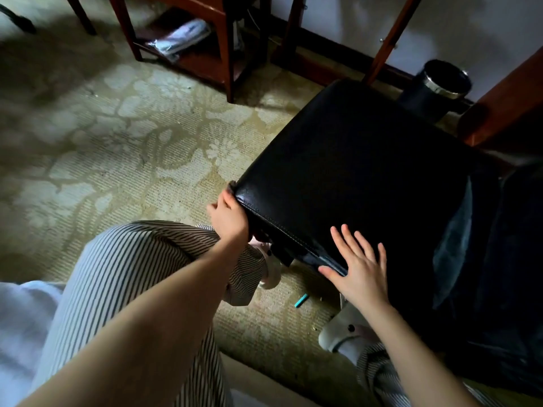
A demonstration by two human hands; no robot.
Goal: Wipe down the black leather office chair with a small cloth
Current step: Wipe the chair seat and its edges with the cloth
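The black leather office chair [352,171] fills the right half of the head view, its padded seat facing up. My left hand [229,215] grips the seat's near left corner, thumb on the stitched edge and fingers curled under it. My right hand [358,265] lies flat on the near edge of the seat with its fingers spread and straight. I see no cloth in either hand. The chair's backrest or side at the right is in deep shadow.
A patterned beige carpet [132,148] covers the floor. A dark wooden side table [205,39] with papers on its shelf stands at the back. A black bin [435,86] sits behind the chair, by a wooden desk [505,104]. A small teal stick [301,300] lies on the carpet.
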